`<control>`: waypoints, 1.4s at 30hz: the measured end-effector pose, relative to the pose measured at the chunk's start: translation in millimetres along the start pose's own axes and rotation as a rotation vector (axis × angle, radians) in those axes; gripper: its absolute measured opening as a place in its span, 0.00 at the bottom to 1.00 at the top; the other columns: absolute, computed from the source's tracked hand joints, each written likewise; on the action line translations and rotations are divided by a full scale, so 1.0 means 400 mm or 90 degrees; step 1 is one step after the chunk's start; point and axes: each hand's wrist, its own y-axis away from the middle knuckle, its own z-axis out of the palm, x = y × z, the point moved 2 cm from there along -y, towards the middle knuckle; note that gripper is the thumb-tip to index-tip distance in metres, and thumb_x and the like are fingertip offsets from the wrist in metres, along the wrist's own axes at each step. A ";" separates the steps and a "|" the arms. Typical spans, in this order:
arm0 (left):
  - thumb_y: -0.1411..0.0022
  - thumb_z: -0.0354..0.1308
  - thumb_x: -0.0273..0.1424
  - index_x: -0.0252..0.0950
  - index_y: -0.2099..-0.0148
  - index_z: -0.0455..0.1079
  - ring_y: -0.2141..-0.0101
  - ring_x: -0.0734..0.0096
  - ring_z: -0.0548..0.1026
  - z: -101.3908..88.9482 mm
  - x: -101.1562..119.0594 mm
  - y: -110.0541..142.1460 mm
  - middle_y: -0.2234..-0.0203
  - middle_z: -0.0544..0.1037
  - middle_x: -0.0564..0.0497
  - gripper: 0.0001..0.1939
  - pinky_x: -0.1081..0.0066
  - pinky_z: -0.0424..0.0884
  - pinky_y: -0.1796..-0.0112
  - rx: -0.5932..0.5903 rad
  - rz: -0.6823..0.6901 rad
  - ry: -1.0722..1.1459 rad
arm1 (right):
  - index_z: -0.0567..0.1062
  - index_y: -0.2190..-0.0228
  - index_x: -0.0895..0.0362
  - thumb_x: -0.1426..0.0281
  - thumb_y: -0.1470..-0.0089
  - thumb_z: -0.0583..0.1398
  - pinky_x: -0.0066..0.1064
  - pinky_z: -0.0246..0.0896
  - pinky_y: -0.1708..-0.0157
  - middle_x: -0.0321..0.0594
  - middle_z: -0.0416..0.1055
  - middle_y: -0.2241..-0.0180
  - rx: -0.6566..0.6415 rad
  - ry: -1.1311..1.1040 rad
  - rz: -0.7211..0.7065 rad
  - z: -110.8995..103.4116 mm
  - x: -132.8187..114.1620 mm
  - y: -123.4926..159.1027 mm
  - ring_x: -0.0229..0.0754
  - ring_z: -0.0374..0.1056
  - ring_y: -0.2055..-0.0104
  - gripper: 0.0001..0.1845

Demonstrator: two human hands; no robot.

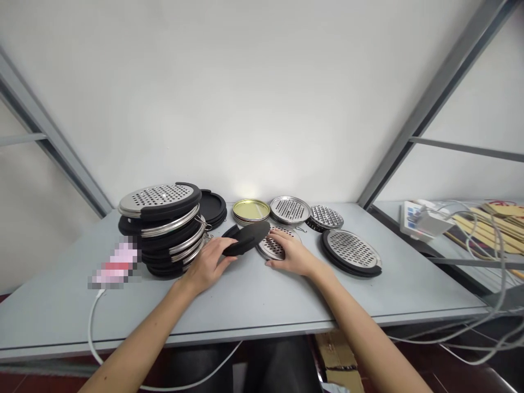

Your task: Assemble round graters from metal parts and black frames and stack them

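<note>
My left hand [208, 263] grips a black oval rubber lid [248, 238], held tilted just above the grey table [262, 297]. My right hand [289, 251] lies on a round perforated steel grater disc [271, 248] that rests flat on the table, fingers curled over its near edge. The lid's far end hangs over that disc. A tall uneven stack of steel graters with black rims [167, 229] stands just left of my left hand.
Behind are a pile of black lids [213, 207], a gold-lined tin lid [251, 210], more steel discs [290, 209], a small domed grater [326, 217]. An assembled grater [352, 252] lies right. A white cable [95, 322] hangs off the front edge; a blurred pink item [117, 265] sits left.
</note>
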 end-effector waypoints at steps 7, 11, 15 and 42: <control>0.39 0.58 0.30 0.37 0.50 0.69 0.63 0.62 0.78 0.000 0.011 0.001 0.63 0.80 0.47 0.14 0.63 0.74 0.60 -0.017 0.034 -0.033 | 0.67 0.44 0.60 0.63 0.47 0.62 0.55 0.62 0.46 0.58 0.68 0.45 0.049 0.065 -0.028 -0.012 -0.012 0.063 0.59 0.63 0.41 0.29; 0.42 0.60 0.30 0.37 0.52 0.71 0.61 0.61 0.79 0.002 0.011 0.002 0.62 0.80 0.47 0.14 0.63 0.75 0.59 -0.015 0.020 -0.027 | 0.66 0.43 0.57 0.66 0.39 0.55 0.51 0.63 0.44 0.54 0.70 0.46 0.127 0.066 -0.067 -0.030 -0.019 0.084 0.54 0.66 0.43 0.23; 0.41 0.60 0.30 0.36 0.52 0.71 0.59 0.60 0.78 0.011 0.017 -0.004 0.60 0.80 0.45 0.14 0.61 0.74 0.57 -0.057 0.021 -0.008 | 0.65 0.43 0.55 0.69 0.38 0.53 0.44 0.67 0.46 0.49 0.70 0.46 0.271 0.027 -0.042 -0.045 -0.016 0.090 0.51 0.69 0.46 0.22; 0.44 0.62 0.32 0.43 0.35 0.58 0.35 0.54 0.52 0.043 0.018 -0.005 0.35 0.56 0.48 0.35 0.48 0.44 0.36 -0.266 -0.077 0.046 | 0.72 0.51 0.54 0.73 0.45 0.59 0.46 0.66 0.46 0.45 0.74 0.50 0.105 0.018 -0.262 -0.011 -0.073 0.087 0.49 0.67 0.44 0.19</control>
